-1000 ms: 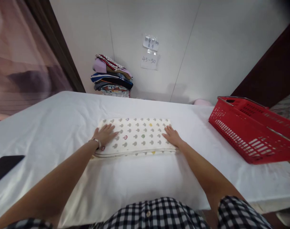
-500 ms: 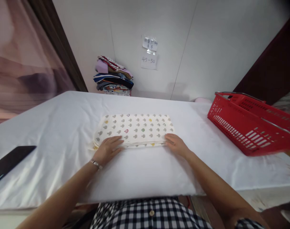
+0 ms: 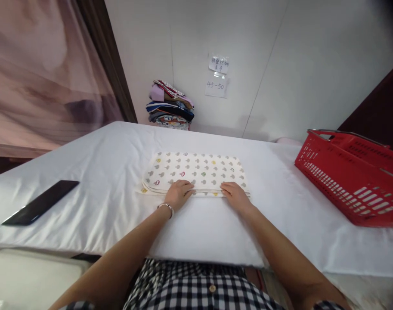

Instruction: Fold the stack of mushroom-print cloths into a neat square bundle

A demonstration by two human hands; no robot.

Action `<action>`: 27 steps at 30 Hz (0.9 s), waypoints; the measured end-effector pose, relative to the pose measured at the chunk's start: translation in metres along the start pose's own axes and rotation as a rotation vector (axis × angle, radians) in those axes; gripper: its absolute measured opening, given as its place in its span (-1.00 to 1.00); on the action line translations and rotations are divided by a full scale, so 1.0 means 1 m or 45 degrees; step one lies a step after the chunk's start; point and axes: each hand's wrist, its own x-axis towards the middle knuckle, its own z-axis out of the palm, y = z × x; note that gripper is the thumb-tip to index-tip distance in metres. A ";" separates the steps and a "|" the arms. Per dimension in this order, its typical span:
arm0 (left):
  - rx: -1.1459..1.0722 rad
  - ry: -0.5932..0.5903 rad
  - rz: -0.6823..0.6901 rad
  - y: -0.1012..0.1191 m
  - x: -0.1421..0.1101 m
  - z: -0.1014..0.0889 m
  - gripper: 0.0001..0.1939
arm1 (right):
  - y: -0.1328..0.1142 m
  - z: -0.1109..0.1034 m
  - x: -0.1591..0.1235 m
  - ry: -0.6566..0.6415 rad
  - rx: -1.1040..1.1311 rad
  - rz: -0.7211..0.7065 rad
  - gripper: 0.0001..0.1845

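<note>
Black and white checks cover the shirt (image 3: pixel 212 297), the nearest thing, and a round button (image 3: pixel 212 288) sits on its front. A white sheet (image 3: pixel 205 237) spreads out past it. The left hand (image 3: pixel 178 193), with a bracelet (image 3: pixel 167 208) on its wrist, touches the near edge of the cloth (image 3: pixel 199 170). The right hand (image 3: pixel 236 197) touches the same edge, with a gap between the two hands. Their fingers bend, but one cannot tell if they pinch the cloth. The cloth lies flat and folded on the sheet, cream with little gray, red, yellow and green shapes. A flat black thing (image 3: pixel 43 202) lies well apart on the left. A red basket (image 3: pixel 345 176) with holes stands on the right. Past the sheet, clothes (image 3: pixel 171 105) are piled by the wall (image 3: pixel 244 34). One note (image 3: pixel 216 88) there says 45-50.
</note>
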 end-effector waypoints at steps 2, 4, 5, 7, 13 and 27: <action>-0.005 -0.016 -0.026 0.000 0.000 0.001 -0.77 | 0.004 0.004 -0.001 0.035 0.025 -0.026 -0.72; -0.011 -0.038 -0.055 0.002 0.001 0.000 -0.75 | 0.007 0.007 -0.001 0.058 0.043 -0.030 -0.73; -0.013 -0.049 -0.078 0.003 0.002 -0.001 -0.74 | 0.008 0.008 -0.001 0.067 0.051 -0.017 -0.74; -0.012 -0.070 -0.134 0.006 0.004 -0.002 -0.72 | 0.008 0.009 0.001 0.076 0.068 0.021 -0.75; 0.008 -0.087 -0.215 0.011 0.007 -0.004 -0.69 | 0.001 0.009 0.004 0.114 0.031 0.061 -0.76; -0.030 -0.019 -0.123 0.012 -0.002 -0.005 -0.69 | 0.006 0.007 -0.009 0.111 -0.145 -0.143 -0.73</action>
